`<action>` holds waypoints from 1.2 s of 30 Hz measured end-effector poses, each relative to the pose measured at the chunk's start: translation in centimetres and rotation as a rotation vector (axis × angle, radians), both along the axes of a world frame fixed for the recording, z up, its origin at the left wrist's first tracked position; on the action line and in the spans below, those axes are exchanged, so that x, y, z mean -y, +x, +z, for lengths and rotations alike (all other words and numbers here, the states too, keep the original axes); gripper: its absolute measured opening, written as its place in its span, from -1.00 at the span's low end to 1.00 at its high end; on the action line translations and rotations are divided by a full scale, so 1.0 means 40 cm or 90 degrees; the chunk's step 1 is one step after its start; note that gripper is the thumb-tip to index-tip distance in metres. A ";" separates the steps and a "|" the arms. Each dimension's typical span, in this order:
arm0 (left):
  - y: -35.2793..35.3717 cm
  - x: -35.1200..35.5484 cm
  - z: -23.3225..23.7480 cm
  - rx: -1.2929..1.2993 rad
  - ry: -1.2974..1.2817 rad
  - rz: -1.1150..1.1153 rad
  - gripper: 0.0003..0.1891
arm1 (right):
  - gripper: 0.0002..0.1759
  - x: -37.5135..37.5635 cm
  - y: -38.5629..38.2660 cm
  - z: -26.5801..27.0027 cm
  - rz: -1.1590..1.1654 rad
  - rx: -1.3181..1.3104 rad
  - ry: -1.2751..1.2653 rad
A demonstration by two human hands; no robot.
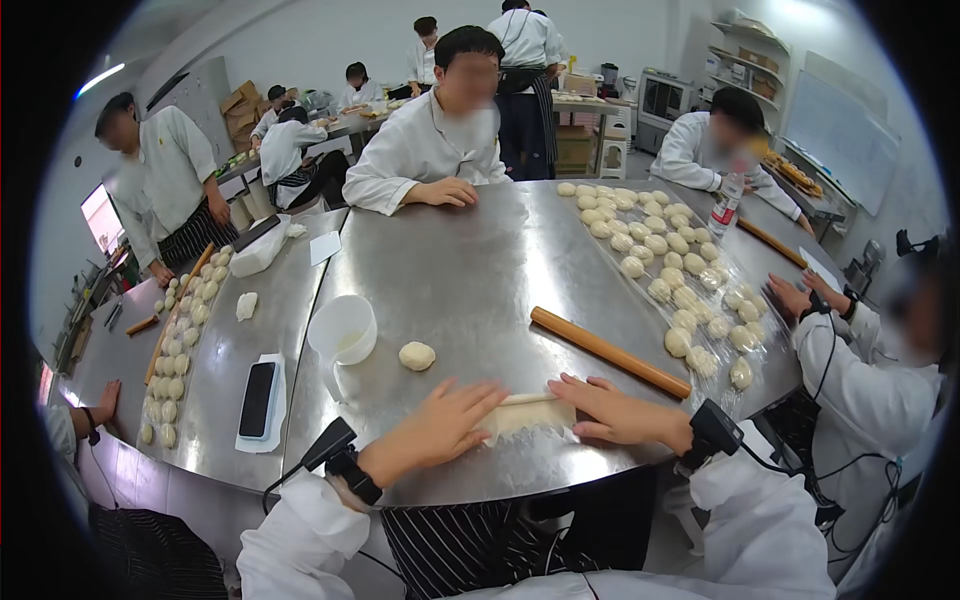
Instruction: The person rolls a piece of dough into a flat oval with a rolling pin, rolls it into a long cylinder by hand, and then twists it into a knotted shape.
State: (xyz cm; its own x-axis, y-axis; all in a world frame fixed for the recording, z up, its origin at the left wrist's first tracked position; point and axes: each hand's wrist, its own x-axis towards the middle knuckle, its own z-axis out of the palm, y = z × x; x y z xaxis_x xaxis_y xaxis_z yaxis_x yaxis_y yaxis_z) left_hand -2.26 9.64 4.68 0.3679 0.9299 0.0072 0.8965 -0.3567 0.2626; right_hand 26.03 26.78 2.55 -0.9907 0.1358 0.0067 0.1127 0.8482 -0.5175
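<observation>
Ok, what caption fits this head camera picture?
Left hand and right hand press a dough strip on the steel table, near a rolling pin.

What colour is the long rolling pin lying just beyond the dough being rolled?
The long wooden rolling pin is light brown; head view shows it best.

Clear steel: wide bare stretch of table, centre of frame, up to a co-worker's hand at upper centre.
Centre left: white cup; dough ball just beside it.
Centre right: rolling pin, diagonal, just above right hand.
Right: dough pieces in dense rows; bottle upright behind.
Lower left: phone.
Lower centre: narrow gap between dough ball and left hand.
</observation>
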 end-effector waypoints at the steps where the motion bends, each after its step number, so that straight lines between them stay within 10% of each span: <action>1: 0.007 -0.016 -0.011 -0.003 0.026 0.007 -0.28 | -0.18 0.000 -0.019 -0.002 -0.015 -0.011 0.018; 7: 0.034 -0.058 -0.118 -0.041 0.109 0.014 -0.29 | -0.14 0.033 -0.115 -0.051 -0.022 0.005 0.265; 27: 0.092 0.162 -0.087 -0.049 0.109 -0.033 -0.28 | -0.12 0.241 0.089 -0.030 -0.090 -0.059 0.268; 36: 0.149 0.100 -0.016 -0.003 0.190 0.087 -0.35 | -0.42 0.203 0.035 -0.007 -0.158 -0.147 0.188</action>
